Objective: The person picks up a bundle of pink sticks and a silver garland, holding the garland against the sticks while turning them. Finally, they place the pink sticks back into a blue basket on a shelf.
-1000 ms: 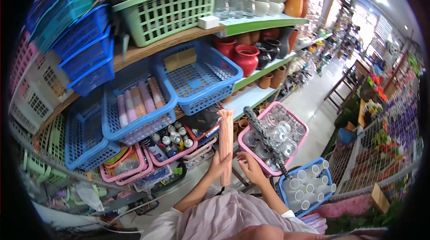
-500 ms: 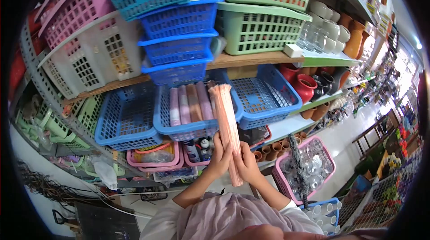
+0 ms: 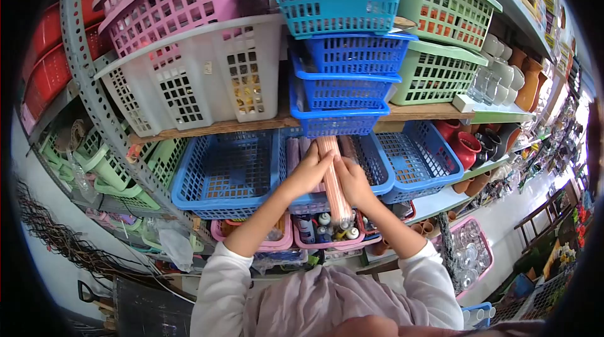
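A long peach bundle of thin strands (image 3: 338,205) slants over the front of the middle blue basket (image 3: 382,181). My left hand (image 3: 308,174) is closed around its left side, and my right hand (image 3: 352,183) grips it from the right, thumbs close together. The bundle's upper end is over the basket, partly hidden by my hands; its lower end points toward me. Inside that basket lie mauve and brown rolls (image 3: 293,156), partly covered by my hands. Under the bundle's lower end, a pink basket (image 3: 333,242) holds several bottles (image 3: 306,230).
Blue baskets flank it at left (image 3: 182,195) and right (image 3: 420,184). Above, stacked small blue baskets (image 3: 352,93) overhang the wooden shelf edge (image 3: 217,128). A perforated metal post (image 3: 100,95) rises at left. Red pots (image 3: 464,147) stand at right, and a pink basket of glassware (image 3: 487,255) sits below.
Both hands have carried the bundle forward into the middle basket's area, its top now lower between the hands. My arms are stretched farther out. The view has shifted, so the shelves appear farther right.
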